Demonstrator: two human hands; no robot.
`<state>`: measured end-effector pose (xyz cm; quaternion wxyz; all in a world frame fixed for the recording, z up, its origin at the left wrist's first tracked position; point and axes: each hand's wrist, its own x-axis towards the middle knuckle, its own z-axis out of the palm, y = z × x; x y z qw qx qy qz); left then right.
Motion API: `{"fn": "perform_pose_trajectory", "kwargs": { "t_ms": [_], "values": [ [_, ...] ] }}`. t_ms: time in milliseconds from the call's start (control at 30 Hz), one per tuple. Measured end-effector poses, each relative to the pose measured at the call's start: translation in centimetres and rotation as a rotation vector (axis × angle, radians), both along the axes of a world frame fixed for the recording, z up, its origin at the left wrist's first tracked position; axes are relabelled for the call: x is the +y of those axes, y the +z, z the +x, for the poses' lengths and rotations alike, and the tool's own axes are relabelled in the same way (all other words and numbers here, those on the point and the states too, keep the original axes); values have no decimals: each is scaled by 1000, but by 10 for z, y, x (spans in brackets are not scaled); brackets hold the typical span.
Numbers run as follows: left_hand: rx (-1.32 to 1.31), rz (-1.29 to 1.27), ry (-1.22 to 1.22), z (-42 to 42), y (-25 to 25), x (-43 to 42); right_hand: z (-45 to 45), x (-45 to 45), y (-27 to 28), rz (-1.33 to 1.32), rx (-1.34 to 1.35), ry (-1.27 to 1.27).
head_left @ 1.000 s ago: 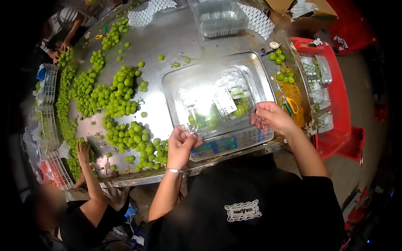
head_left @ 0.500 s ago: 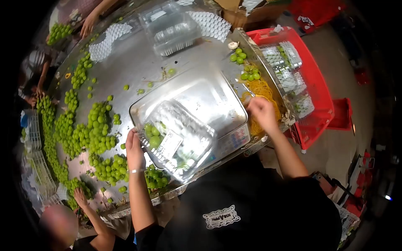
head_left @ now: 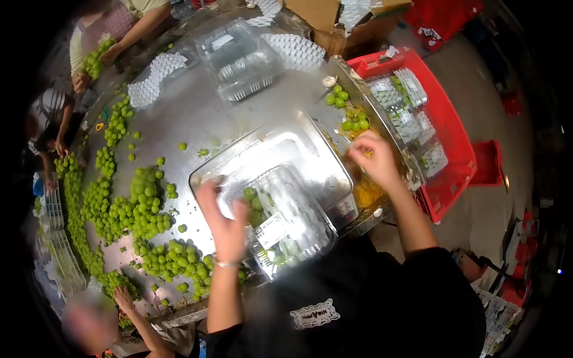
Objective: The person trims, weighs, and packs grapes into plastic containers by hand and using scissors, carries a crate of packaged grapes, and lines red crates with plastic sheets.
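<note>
A clear plastic clamshell box (head_left: pixel 290 218) of green grapes, with a white label on its lid, lies over the near side of a shiny metal tray (head_left: pixel 280 146). My left hand (head_left: pixel 224 224), slightly blurred, is at the box's left edge. Its fingers and thumb are spread apart, not wrapped round the box. To the right of the tray, my right hand (head_left: pixel 375 158) has its fingertips pinched together above a heap of yellow rubber bands (head_left: pixel 367 194). Whatever is between those fingertips is too small to make out.
Bunches of green grapes (head_left: pixel 143 206) cover the table's left side. Empty clamshell boxes (head_left: pixel 239 59) and white foam netting (head_left: pixel 295 51) lie at the back. A red crate (head_left: pixel 447 119) at right holds packed boxes. Co-workers' hands (head_left: pixel 123 298) handle grapes along the left side.
The grape box has slid right and toward me. My left hand has left its corner grip, moving right with fingers spreading. My right hand remains near the rubber bands, fingers pinched.
</note>
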<state>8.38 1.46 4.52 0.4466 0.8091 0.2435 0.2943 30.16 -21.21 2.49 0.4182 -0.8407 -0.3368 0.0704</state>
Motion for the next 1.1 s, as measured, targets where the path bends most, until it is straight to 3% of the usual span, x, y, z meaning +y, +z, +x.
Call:
{"fn": "perform_pose_trajectory", "kwargs": {
  "t_ms": [100,133,167,200,233,267,300,333,367,400,433,533,600,700,767,833,900,967,1000,1033,1067,1100],
  "values": [
    [-20,47,-419,15,47,-58,-74,38,71,287,199,436],
    [-92,-361,-480,9,52,-67,-84,41,76,535,599,561],
    [-393,-997,-493,9,49,-70,-88,47,78,777,1004,679],
    [-389,-979,-493,10,45,-58,-86,56,77,1145,1317,794],
    [-491,-1000,-483,10,40,-39,-75,61,76,1209,1469,802],
    [-594,-1022,-476,9,34,-17,-53,68,60,1028,1222,737],
    [-467,-705,-420,0,16,4,-33,72,35,844,977,666],
    [-340,-395,-331,-10,-2,25,-25,69,14,849,977,675],
    [24,250,-174,-20,-30,43,-15,68,-5,413,319,792],
    [113,241,-189,-35,-43,41,-7,67,-12,-35,-338,812],
    [203,229,-203,-55,-49,35,-7,60,-8,-24,-349,809],
    [144,205,-316,-74,-32,2,-26,38,-5,-88,-187,819],
    [184,206,-236,-62,-40,9,-27,47,-18,-48,-342,580],
    [245,197,-193,-57,-40,18,-30,56,-18,-236,-340,688],
    [554,-121,-266,-86,-34,0,-48,31,-7,-202,-209,686],
    [531,-130,-256,-110,-24,-27,-64,9,3,-247,-24,719],
    [654,-222,-278,-82,19,-39,-74,2,13,-190,-69,665],
    [792,-458,-250,-43,62,-49,-76,2,7,161,110,458],
    [515,-527,-304,-28,57,-55,-67,-4,16,260,485,397],
    [239,-603,-352,-11,55,-62,-68,-4,39,781,1323,179],
    [225,-608,-521,14,56,-57,-52,-25,7,868,1390,76],
    [239,-443,-619,43,52,-38,-34,-51,-27,956,1463,-22]
  ]
}}
